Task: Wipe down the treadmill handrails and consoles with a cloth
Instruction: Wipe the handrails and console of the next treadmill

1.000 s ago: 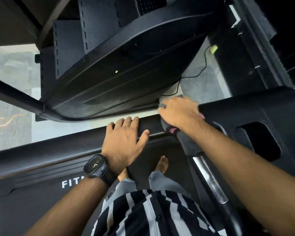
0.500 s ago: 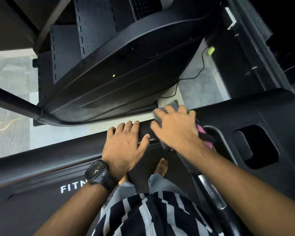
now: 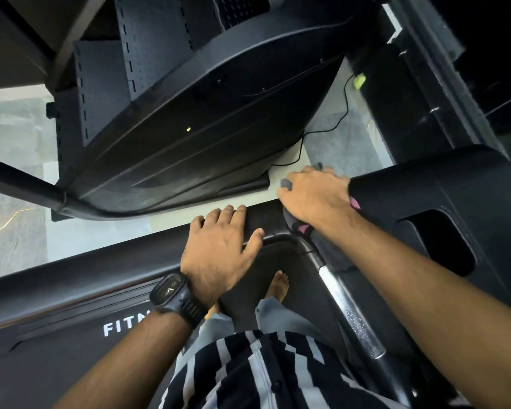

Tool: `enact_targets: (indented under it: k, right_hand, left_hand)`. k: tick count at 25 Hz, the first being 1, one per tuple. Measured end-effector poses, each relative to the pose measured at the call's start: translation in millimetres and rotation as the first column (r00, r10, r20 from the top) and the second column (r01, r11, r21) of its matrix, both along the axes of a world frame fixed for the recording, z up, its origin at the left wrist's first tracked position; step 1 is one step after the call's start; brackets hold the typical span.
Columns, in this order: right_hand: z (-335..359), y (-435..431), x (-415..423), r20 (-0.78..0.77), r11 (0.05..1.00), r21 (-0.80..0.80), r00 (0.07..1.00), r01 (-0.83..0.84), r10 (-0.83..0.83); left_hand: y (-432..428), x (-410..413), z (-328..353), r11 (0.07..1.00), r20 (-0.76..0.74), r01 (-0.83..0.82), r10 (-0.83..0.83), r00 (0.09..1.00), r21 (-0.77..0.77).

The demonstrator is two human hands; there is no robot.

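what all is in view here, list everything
treadmill: one, black, across the foreground
handrail: one, silver and black, lower right
cloth: one, grey and pink, treadmill's right corner
cable: one, black, floor ahead
small object: one, yellow-green, by cable
other machine: one, black, ahead
floor: grey and white, left
watch: one, black, left wrist
shirt: one, black-and-white striped, bottom
foot: one clear, bare, treadmill deck
left hand: flat on treadmill bar
right hand: grips cloth

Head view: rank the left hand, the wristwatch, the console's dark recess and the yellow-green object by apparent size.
1. left hand and dark recess: too alike to rank.
2. wristwatch.
3. yellow-green object, smallest, though farthest from the camera.
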State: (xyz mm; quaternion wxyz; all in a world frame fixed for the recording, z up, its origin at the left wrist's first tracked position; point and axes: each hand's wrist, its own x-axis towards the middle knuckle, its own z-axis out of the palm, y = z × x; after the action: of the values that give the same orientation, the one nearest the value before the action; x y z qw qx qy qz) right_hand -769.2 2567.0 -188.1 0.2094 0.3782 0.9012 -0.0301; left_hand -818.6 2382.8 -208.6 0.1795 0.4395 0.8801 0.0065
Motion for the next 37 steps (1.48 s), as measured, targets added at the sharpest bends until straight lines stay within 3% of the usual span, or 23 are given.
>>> enact_targets:
  k: [2, 4, 5, 7, 9, 11, 13, 14, 15, 17, 19, 21, 22, 24, 26, 28, 30, 32, 34, 36, 37]
  right_hand:
    - [3, -15, 21, 0.004, 0.989, 0.131, 0.998, -0.067, 0.067]
    - [1, -41, 22, -0.106, 0.956, 0.035, 0.95, -0.292, 0.294]
    - [0, -35, 13, -0.131, 0.942, -0.028, 0.935, -0.336, 0.33]
    - [3, -4, -3, -0.05, 0.985, -0.115, 0.991, -0.13, 0.125]
    - [1, 10, 12, 0.037, 0.997, 0.025, 0.997, 0.072, -0.072]
    - [3, -9, 25, 0.037, 0.993, 0.115, 0.999, -0.038, 0.034]
    - [-1, -26, 22, -0.08, 0.965, 0.026, 0.962, -0.261, 0.263]
    - [-1, -15, 13, -0.1, 0.961, -0.041, 0.958, -0.273, 0.268]
    - [4, 1, 3, -0.073, 0.98, -0.096, 0.983, -0.174, 0.168]
    - [1, 17, 9, 0.029, 1.0, -0.005, 1.0, 0.012, -0.012]
    - [2, 2, 24, 0.042, 0.993, 0.095, 0.997, -0.074, 0.07]
    - [2, -20, 23, -0.088, 0.957, 0.005, 0.953, -0.29, 0.29]
    - [2, -11, 14, -0.113, 0.95, -0.06, 0.948, -0.307, 0.299]
    - [4, 18, 0, 0.01, 0.992, -0.103, 0.997, -0.072, 0.073]
    - [1, 24, 13, 0.102, 0.999, 0.051, 0.995, 0.01, -0.015]
    - [1, -1, 24, 0.026, 0.979, 0.091, 0.983, -0.182, 0.18]
    - [0, -4, 17, -0.095, 0.934, -0.058, 0.933, -0.352, 0.346]
    - [3, 22, 3, 0.007, 0.973, -0.156, 0.985, -0.17, 0.173]
    - [-2, 30, 12, 0.093, 0.997, 0.0, 0.993, -0.073, 0.073]
    - [0, 8, 23, 0.053, 0.978, 0.086, 0.981, -0.19, 0.186]
    - [-1, -5, 25, -0.03, 0.96, 0.038, 0.96, -0.279, 0.28]
  left_hand:
    - [1, 1, 0, 1.0, -0.01, -0.002, 0.002, 1.0, -0.002]
    - [4, 1, 0, 1.0, -0.003, 0.009, -0.009, 1.0, -0.001]
    - [6, 1, 1, 1.0, -0.001, 0.015, -0.015, 1.0, 0.003]
    - [9, 2, 1, 1.0, 0.002, 0.024, -0.024, 1.0, 0.008]
    - [11, 4, 1, 1.0, 0.0, 0.026, -0.026, 1.0, 0.002]
    - [12, 5, 0, 1.0, -0.007, 0.026, -0.026, 1.0, 0.002]
    - [14, 5, 0, 0.999, -0.01, 0.04, -0.04, 0.999, 0.001]
    - [15, 5, 0, 0.999, -0.011, 0.043, -0.043, 0.999, 0.003]
    - [16, 4, 0, 0.999, -0.006, 0.043, -0.043, 0.999, 0.008]
    - [16, 5, 1, 0.999, 0.007, 0.039, -0.039, 0.999, 0.009]
    - [15, 6, 0, 0.999, -0.002, 0.037, -0.037, 0.999, 0.012]
    - [18, 5, 0, 0.999, 0.002, 0.047, -0.047, 0.999, 0.011]
    - [20, 5, 0, 0.999, 0.007, 0.051, -0.051, 0.999, 0.01]
    - [23, 4, -1, 0.998, 0.021, 0.059, -0.059, 0.998, 0.018]
    - [25, 6, -1, 0.998, 0.024, 0.062, -0.062, 0.998, 0.019]
    - [26, 6, -1, 0.997, 0.021, 0.07, -0.07, 0.997, 0.023]
    - [29, 6, -2, 0.996, 0.024, 0.081, -0.082, 0.996, 0.028]
    - [31, 5, -2, 0.996, 0.022, 0.088, -0.088, 0.996, 0.029]
    - [31, 6, -3, 0.996, 0.022, 0.086, -0.086, 0.996, 0.016]
    - [31, 7, -3, 0.997, 0.019, 0.08, -0.08, 0.997, 0.013]
    - [32, 7, -3, 0.996, 0.02, 0.085, -0.086, 0.996, 0.015]
